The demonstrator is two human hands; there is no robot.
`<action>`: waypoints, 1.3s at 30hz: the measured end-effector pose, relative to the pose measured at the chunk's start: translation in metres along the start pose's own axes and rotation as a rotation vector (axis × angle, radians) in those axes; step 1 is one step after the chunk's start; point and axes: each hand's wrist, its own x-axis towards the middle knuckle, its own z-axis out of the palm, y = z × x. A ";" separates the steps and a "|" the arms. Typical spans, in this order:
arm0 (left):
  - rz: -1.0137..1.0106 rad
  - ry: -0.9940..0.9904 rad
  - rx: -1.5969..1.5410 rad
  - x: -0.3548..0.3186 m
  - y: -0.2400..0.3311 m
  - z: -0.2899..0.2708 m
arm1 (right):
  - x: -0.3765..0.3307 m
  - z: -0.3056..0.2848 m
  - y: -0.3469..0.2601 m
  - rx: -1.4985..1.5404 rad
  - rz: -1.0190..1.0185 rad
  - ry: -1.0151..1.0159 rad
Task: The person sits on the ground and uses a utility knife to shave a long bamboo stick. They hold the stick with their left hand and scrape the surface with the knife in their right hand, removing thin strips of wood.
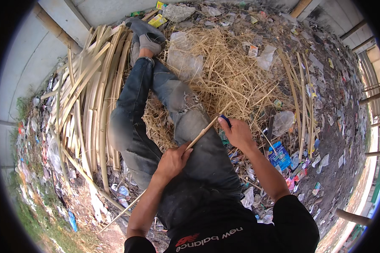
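A long, thin bamboo strip (203, 132) slants across my thighs, its upper end over the straw. My left hand (172, 163) is closed around its middle, and the lower part runs back under my left forearm. Near the upper end, my right hand (237, 134) grips a dark blue tool handle (226, 121), thumb laid by the strip. I cannot make out the tool's blade or working end. My legs in worn jeans (190, 122) stretch forward beneath the work.
Split bamboo strips (98, 101) lie piled along my left side, and several more (302, 101) rest at the right. Straw shavings (236, 71) heap ahead of my legs. A blue packet (279, 156) and other litter cover the ground; a grey wall (23, 71) stands at left.
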 end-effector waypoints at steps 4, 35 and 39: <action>-0.020 -0.002 -0.010 0.000 -0.001 0.006 | -0.026 0.028 -0.012 -0.180 -0.316 -0.011; 0.000 0.010 0.090 -0.010 -0.007 0.003 | 0.009 -0.012 0.022 0.136 0.062 0.277; 0.009 0.014 0.069 -0.009 -0.009 0.005 | 0.015 -0.010 0.026 0.101 0.025 0.343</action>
